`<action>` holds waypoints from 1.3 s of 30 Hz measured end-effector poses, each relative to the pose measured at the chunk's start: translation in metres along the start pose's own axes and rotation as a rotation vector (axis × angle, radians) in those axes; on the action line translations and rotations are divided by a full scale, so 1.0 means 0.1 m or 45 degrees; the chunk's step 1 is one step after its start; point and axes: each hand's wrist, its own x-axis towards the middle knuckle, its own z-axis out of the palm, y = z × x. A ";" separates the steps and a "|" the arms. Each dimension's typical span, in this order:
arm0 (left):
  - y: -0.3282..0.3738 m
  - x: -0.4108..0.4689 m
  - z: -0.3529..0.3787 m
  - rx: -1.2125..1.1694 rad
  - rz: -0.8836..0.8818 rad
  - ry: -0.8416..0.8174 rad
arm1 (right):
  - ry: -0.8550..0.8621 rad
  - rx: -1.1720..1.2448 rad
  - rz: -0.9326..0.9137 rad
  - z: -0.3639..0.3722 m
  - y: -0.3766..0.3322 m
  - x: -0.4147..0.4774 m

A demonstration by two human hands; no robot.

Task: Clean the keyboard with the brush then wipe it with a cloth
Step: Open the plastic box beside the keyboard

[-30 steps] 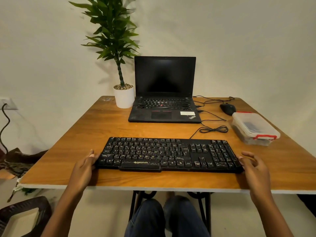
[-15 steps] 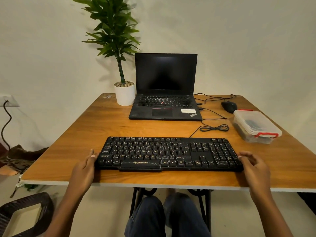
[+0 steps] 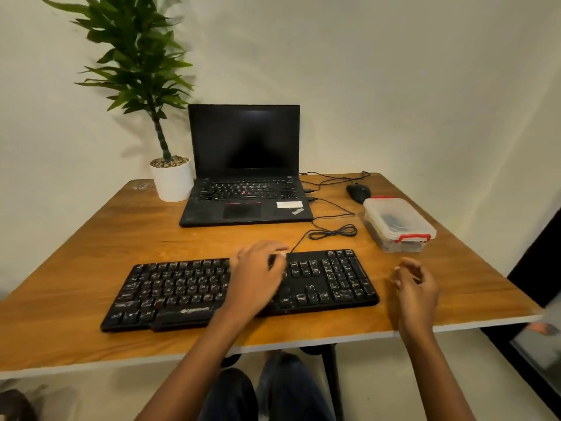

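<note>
A black, dusty keyboard [image 3: 182,287] lies across the near part of the wooden table [image 3: 91,238]. My left hand [image 3: 258,275] is over its middle, palm down, with the fingers stretched to the keyboard's far edge. My right hand [image 3: 416,287] is just right of the keyboard's end, apart from it, with loosely curled fingers that hold nothing. I see no brush and no cloth in the open. A clear plastic box [image 3: 397,223] with red clips stands at the right with dark items inside that I cannot make out.
An open black laptop [image 3: 246,177] stands at the back, with a white plant pot [image 3: 171,180] to its left. A black mouse [image 3: 358,191] and a coiled cable [image 3: 334,230] lie between the laptop and the box. The table's front edge runs just under my wrists.
My left hand left the keyboard's left end and moved right, over its middle. My right hand came off the right end and now sits apart from it. The view has tilted.
</note>
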 end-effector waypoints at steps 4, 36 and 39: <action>0.48 0.44 0.52 0.002 0.274 -0.208 | 0.162 0.207 0.076 -0.10 -0.04 0.36; 1.01 1.05 1.71 0.319 0.780 -0.343 | -0.363 0.327 0.597 -0.32 -0.21 0.91; 0.99 0.96 1.65 0.361 0.867 -0.375 | -0.405 0.151 0.563 -0.51 -0.21 0.79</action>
